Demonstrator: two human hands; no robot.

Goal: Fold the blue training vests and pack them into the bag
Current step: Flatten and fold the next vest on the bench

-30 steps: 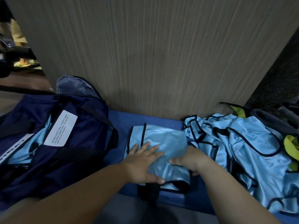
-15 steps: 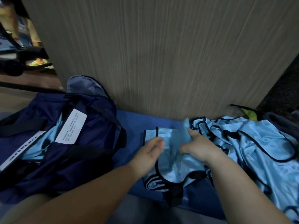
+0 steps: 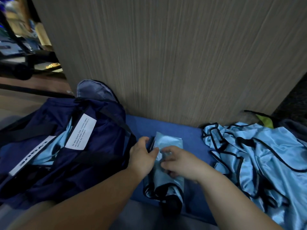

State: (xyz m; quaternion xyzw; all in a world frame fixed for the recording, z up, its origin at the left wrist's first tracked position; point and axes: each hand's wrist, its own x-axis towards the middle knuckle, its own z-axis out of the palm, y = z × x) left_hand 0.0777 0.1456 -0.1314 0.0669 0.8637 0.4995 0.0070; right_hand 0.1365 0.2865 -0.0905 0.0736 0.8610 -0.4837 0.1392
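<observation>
A light blue vest with black trim (image 3: 167,143) lies folded into a narrow strip on the blue mat (image 3: 166,127), just right of the bag. My left hand (image 3: 142,155) grips the strip's left edge, thumb over the top. Beside it my right hand (image 3: 179,161) holds the fabric with curled fingers. The navy bag (image 3: 66,146) gapes open at the left, light blue fabric showing inside it next to a white label. A loose pile of unfolded blue vests (image 3: 259,156) spreads over the right side.
A grey wood-grain panel (image 3: 166,55) rises directly behind the mat. Something yellow-green (image 3: 265,122) and dark cloth lie behind the vest pile at far right. Dark equipment and clutter stand on the floor at upper left (image 3: 25,55).
The wide folded vest was lifted at its right side, folded leftwards and now lies as a narrow strip. Both hands shifted left, towards the bag.
</observation>
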